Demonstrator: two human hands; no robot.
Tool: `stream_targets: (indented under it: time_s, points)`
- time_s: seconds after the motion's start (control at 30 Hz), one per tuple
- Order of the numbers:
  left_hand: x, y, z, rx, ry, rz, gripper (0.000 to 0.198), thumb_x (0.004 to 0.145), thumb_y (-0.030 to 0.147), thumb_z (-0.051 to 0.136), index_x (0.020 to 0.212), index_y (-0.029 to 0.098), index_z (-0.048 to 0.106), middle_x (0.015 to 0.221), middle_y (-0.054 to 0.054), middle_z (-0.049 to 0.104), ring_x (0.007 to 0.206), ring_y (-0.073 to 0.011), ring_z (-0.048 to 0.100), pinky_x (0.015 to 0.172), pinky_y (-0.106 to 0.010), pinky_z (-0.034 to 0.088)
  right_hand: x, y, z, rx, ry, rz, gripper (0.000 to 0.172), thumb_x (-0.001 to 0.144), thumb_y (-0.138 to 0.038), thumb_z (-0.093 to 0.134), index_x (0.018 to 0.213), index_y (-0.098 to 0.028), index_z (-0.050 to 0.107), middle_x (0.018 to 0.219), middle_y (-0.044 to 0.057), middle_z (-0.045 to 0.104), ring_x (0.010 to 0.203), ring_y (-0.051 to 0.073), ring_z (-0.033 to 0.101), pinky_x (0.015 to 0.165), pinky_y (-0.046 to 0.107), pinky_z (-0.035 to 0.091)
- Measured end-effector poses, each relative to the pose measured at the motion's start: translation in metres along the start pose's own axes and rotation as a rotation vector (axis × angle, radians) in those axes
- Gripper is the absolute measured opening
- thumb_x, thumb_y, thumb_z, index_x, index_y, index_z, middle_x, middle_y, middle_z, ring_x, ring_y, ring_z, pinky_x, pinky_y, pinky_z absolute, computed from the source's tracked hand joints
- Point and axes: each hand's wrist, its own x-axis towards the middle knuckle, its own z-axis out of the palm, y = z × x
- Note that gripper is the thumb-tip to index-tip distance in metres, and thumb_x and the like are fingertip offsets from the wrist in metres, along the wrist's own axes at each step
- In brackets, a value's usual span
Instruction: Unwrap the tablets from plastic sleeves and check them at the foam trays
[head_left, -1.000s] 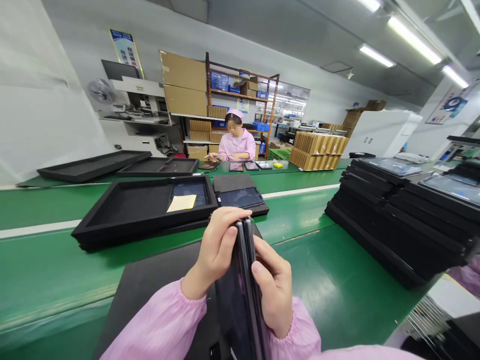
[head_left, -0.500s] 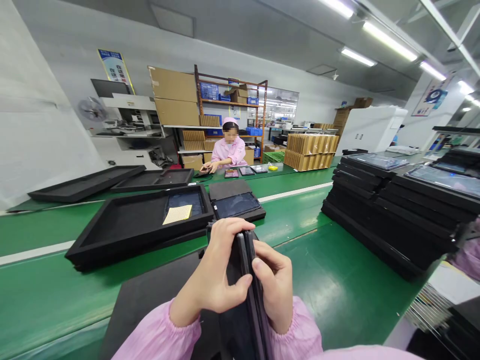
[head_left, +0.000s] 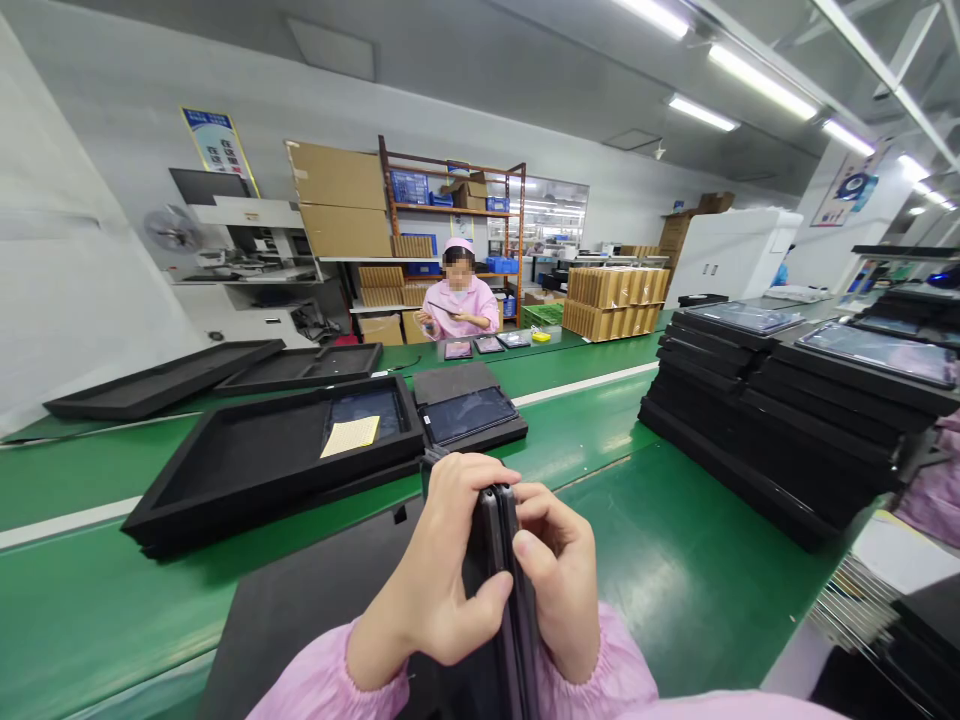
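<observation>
Two dark tablets point(head_left: 504, 590) stand on edge, pressed face to face, in front of me. My left hand point(head_left: 450, 560) grips them from the left, its fingers over the upper end and its thumb along the near edges. From the other side my right hand point(head_left: 559, 570) clasps them, fingers bent and thumb against the edge. Under the hands lies a flat black foam sheet point(head_left: 300, 600). Just beyond, another tablet point(head_left: 471, 414) rests on a black foam pad point(head_left: 454, 380).
A black foam tray point(head_left: 247, 450) at left holds a tablet point(head_left: 367, 412) with a yellow note point(head_left: 350, 436). Stacked black trays point(head_left: 750, 430) bearing tablets stand at right. Across the green bench point(head_left: 675, 580) a co-worker point(head_left: 461, 300) in pink holds a tablet near cardboard dividers point(head_left: 611, 300).
The two tablets have come closer together in my hands, and the gap at their upper end has narrowed. The co-worker has lifted a tablet off the bench. My view has shifted slightly.
</observation>
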Motion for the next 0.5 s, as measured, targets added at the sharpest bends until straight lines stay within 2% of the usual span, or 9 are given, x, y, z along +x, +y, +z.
stream_targets:
  time_s: [0.13, 0.3, 0.43, 0.5]
  points:
    - [0.001, 0.005, 0.005, 0.003, 0.050, -0.009, 0.028, 0.097, 0.044, 0.040, 0.117, 0.027, 0.051, 0.100, -0.005, 0.055, 0.090, -0.0248, 0.053, 0.079, -0.040, 0.045, -0.003, -0.004, -0.001, -0.012, -0.014, 0.022, 0.006, 0.068, -0.023, 0.073, 0.067, -0.019, 0.070, 0.080, 0.003, 0.073, 0.071, 0.017, 0.068, 0.063, 0.022, 0.055]
    - [0.002, 0.009, 0.007, -0.019, 0.049, 0.015, 0.031, 0.099, 0.048, 0.036, 0.115, 0.028, 0.052, 0.094, -0.004, 0.053, 0.085, -0.0243, 0.053, 0.076, -0.040, 0.046, -0.004, -0.008, -0.002, -0.015, -0.029, 0.043, 0.010, 0.069, -0.026, 0.075, 0.067, -0.019, 0.067, 0.082, 0.002, 0.073, 0.071, 0.017, 0.068, 0.064, 0.022, 0.056]
    - [0.001, -0.004, 0.006, -0.016, 0.071, -0.032, 0.033, 0.098, 0.050, 0.036, 0.115, 0.028, 0.052, 0.102, -0.006, 0.055, 0.092, -0.0266, 0.055, 0.080, -0.043, 0.048, -0.002, -0.006, -0.003, -0.028, -0.058, 0.062, 0.006, 0.076, -0.025, 0.073, 0.076, -0.019, 0.072, 0.091, 0.006, 0.076, 0.081, 0.019, 0.072, 0.073, 0.026, 0.059]
    - [0.002, -0.012, 0.004, -0.040, 0.109, -0.070, 0.036, 0.097, 0.052, 0.034, 0.114, 0.028, 0.054, 0.104, -0.006, 0.056, 0.094, -0.0273, 0.055, 0.082, -0.043, 0.048, -0.001, -0.005, -0.003, -0.040, -0.137, 0.080, 0.013, 0.078, -0.023, 0.071, 0.089, -0.019, 0.076, 0.101, 0.009, 0.076, 0.088, 0.022, 0.074, 0.078, 0.029, 0.061]
